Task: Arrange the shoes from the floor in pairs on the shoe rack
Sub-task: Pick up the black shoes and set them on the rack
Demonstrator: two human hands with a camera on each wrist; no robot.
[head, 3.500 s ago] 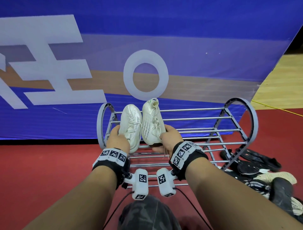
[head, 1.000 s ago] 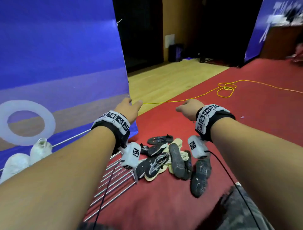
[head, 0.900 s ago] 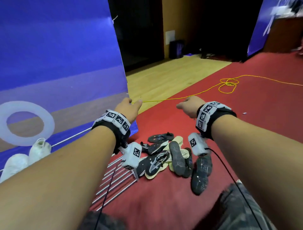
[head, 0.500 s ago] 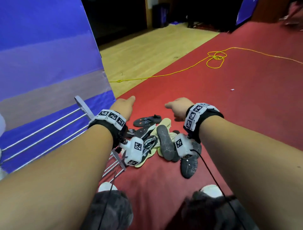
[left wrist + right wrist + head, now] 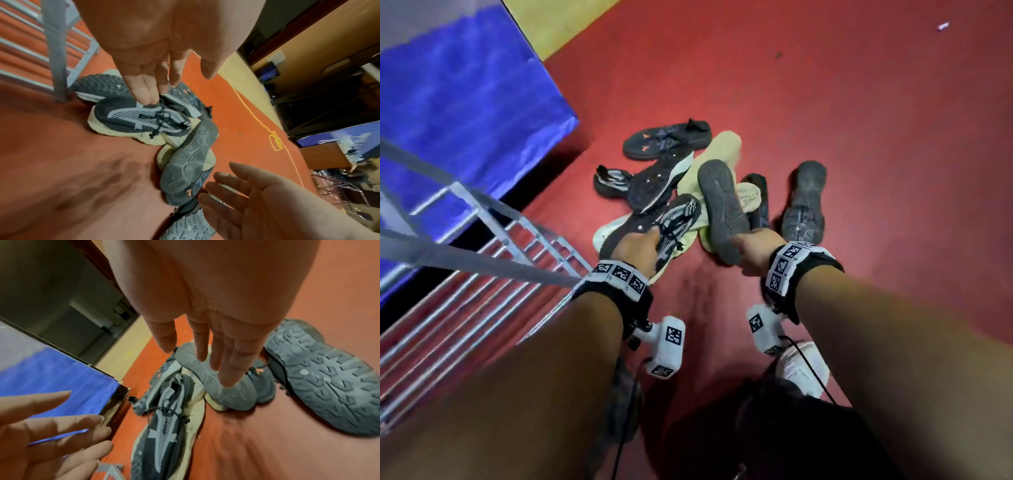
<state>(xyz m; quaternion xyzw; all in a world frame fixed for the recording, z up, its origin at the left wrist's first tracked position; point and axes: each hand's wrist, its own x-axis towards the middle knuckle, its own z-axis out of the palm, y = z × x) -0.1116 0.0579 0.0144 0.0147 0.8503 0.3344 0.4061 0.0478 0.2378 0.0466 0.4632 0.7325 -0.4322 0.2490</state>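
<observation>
A pile of several dark shoes lies on the red floor beside the end of the metal shoe rack. My left hand is open, its straight fingertips at the collar of a black-and-grey knit sneaker with a cream sole. My right hand is open too, its fingers stretched just over an upturned grey-soled shoe. Neither hand holds anything. A second upturned shoe with a lugged sole lies to the right. The white pair is out of view.
A blue banner panel stands behind the rack. More dark sneakers and a cream sole lie at the pile's far side. A yellow cord runs across the floor. My white-shod foot is close below.
After setting the white pair on the rack, I turned right to the floor pile. Both hands dropped from mid-air to the shoes, left to the knit sneaker, right to the grey-soled shoe.
</observation>
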